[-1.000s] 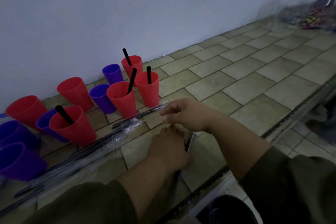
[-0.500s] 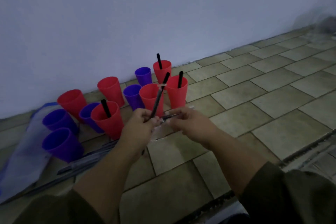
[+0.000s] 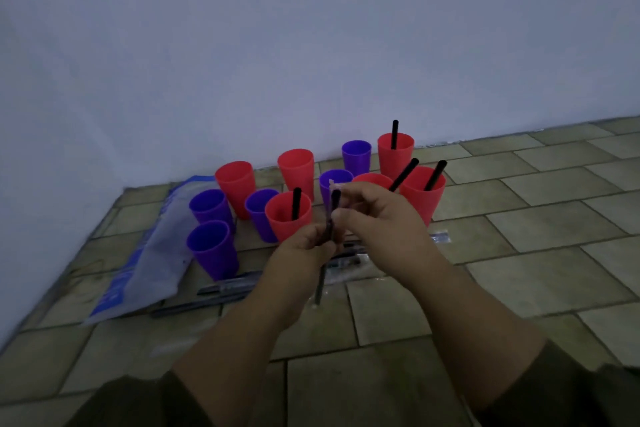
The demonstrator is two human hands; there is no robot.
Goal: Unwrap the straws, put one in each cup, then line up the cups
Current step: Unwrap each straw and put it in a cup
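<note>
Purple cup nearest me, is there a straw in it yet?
Empty. The nearest purple cup shows only its bare purple inside, no straw.

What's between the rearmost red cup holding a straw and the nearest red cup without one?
A purple cup without a straw stands there; the head view shows it.

Our left hand [image 3: 304, 251] grips the lower part of an upright straw [image 3: 335, 201]; our right hand [image 3: 381, 222] pinches the wrapper [image 3: 334, 186] at its top. At twelve o'clock of them red and purple cups [image 3: 296, 166] cluster, four with black straws [image 3: 394, 135].
</note>
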